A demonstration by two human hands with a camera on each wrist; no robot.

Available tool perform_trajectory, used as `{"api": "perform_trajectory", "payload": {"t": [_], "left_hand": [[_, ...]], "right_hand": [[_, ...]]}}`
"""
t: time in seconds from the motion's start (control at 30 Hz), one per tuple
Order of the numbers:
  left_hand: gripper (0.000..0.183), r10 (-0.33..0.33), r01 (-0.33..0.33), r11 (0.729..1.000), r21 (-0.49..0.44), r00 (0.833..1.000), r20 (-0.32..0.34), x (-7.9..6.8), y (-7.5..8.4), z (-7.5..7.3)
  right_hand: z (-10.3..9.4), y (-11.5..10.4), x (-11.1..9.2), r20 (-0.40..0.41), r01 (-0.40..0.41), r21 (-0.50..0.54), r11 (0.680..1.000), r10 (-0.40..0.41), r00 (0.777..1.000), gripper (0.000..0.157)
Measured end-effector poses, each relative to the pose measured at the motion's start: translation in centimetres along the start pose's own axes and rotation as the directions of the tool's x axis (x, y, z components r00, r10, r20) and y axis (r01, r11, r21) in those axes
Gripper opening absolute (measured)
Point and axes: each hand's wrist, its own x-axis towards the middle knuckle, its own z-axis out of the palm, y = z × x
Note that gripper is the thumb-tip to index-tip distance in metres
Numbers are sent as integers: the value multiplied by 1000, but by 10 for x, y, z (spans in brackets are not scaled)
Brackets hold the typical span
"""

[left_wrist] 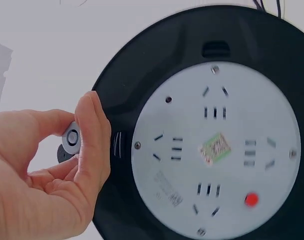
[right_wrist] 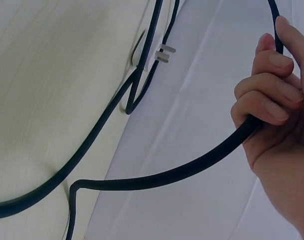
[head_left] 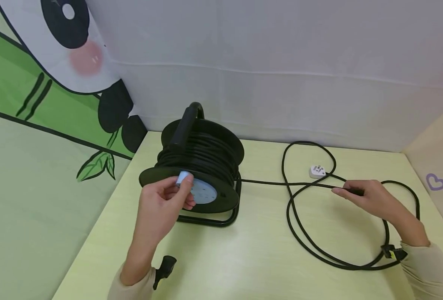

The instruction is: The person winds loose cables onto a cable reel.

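A black cable reel (head_left: 150,177) stands on the left of the table, wound with black cable. Its front carries a pale round socket panel (left_wrist: 191,100) with several outlets and a red button (left_wrist: 251,199). Thumb and fingers of my left hand (head_left: 155,208) pinch a small light crank knob (left_wrist: 71,137) at the edge of the reel's face. From the reel's right side the cable (head_left: 266,182) runs nearly straight to my right hand (head_left: 375,202). That hand grips it with curled fingers, clearly seen in the right wrist view.
Loose cable loops (head_left: 300,233) spread over the right of the table (head_left: 251,258). Among them lies a white plug (head_left: 316,171) with its prongs up. A black carrying handle (head_left: 185,125) rises above the reel. Behind the table hangs a white cloth (head_left: 281,104).
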Motion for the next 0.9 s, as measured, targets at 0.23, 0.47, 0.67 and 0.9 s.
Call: {"api": "perform_trajectory", "payload": {"t": [0.23,0.47,0.67,0.9], "left_hand": [[30,11,-10,1000,-17,998,57,-2,-1,19],[24,-12,15,999,-34,994,105,-6,-5,38],[28,16,-8,999,-54,987,157,-8,-12,53],[28,-20,24,1000,-16,977,214,-12,-27,69]], "right_hand": [[8,-6,3,-10,66,4,998,-66,998,27],[23,-15,10,5,121,9,993,-121,993,32],[34,-24,16,6,158,-19,987,-158,987,30],[46,-33,21,-2,229,1,974,-229,974,31]]}}
